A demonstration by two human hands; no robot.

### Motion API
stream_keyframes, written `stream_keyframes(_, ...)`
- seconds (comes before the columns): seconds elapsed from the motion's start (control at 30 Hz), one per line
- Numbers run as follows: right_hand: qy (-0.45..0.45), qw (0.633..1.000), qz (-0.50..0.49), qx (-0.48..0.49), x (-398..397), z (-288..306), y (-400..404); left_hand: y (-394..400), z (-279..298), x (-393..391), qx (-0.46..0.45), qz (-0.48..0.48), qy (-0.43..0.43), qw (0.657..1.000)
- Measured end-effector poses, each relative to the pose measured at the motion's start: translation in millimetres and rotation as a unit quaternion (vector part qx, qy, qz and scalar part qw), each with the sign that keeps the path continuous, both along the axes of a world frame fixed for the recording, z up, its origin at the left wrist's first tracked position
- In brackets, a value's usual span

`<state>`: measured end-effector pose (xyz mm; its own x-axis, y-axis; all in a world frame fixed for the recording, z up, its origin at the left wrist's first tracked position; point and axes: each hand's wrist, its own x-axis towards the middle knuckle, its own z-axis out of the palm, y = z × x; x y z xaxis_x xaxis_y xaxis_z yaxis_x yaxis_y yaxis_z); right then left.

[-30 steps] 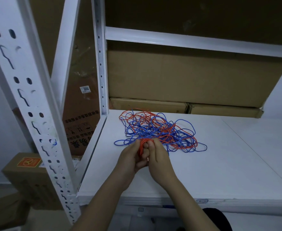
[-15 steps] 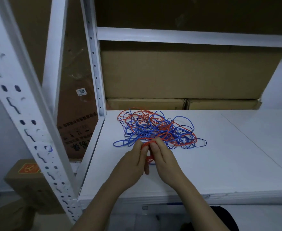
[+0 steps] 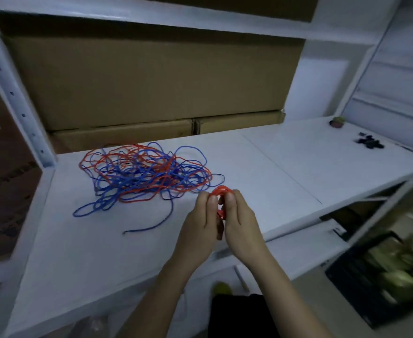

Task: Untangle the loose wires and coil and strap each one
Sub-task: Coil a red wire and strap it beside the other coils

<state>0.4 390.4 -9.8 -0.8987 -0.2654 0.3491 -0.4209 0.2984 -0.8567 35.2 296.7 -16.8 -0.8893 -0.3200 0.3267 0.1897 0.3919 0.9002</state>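
— On the white counter (image 3: 261,167), what lies where?

— Red and blue wires (image 3: 142,174) sprawl in one loose tangle at the left-centre of the surface, the two colours looped through each other; a single blue strand trails out of the heap toward the front edge and ends free on the bare white top; a red strand runs from the heap's right side to the hands.

— And the hands?

— Both are raised together just right of the tangle; the left hand (image 3: 200,225) and the right hand (image 3: 242,223) face each other, fingers (image 3: 212,203) curled and closed around a small red coil (image 3: 221,191) of wire, which shows above the fingertips and again in the gap between the palms; both hands pinch it.

— What else is in the frame?

— Brown cardboard boxes (image 3: 151,76) fill the back of the shelf, one large box stacked on two flat ones; small dark pieces (image 3: 368,142) lie well apart at the far right of the counter, too blurred to identify; a round dark object (image 3: 337,122) sits behind them near the corner.
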Motion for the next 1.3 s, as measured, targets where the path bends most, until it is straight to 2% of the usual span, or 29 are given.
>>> stream_keyframes(0.13,-0.008,0.996,-0.084,0.023,-17,7,54,56,5,-28,0.013,-0.072,-0.016,0.997)
stream_keyframes(0.3,-0.008,0.987,-0.163,-0.006,-45,13,120,122,10,-61,0.01,-0.164,-0.056,0.985)
stream_keyframes(0.5,-0.048,0.985,-0.164,-0.02,-97,-11,185,164,0,-118,-0.079,-0.174,-0.084,0.978)
stream_keyframes(0.57,-0.058,0.985,-0.159,-0.029,-121,-20,203,178,-4,-141,-0.083,-0.177,-0.089,0.977)
stream_keyframes(0.67,-0.049,0.989,-0.136,-0.017,-165,-29,234,205,-6,-186,-0.068,-0.183,-0.11,0.975)
stream_keyframes(0.73,-0.05,0.991,-0.125,-0.018,-197,-30,260,229,-5,-216,-0.026,-0.179,-0.122,0.976)
stream_keyframes(0.83,-0.047,0.989,-0.132,-0.043,-241,-24,308,281,0,-261,0.026,-0.191,-0.118,0.974)
stream_keyframes(1.0,-0.082,0.986,-0.114,-0.087,-309,-16,378,356,2,-329,0.055,-0.169,-0.092,0.98)
stream_keyframes(1.3,-0.12,0.976,-0.142,-0.114,-440,-25,444,432,-4,-452,0.122,-0.174,-0.131,0.968)
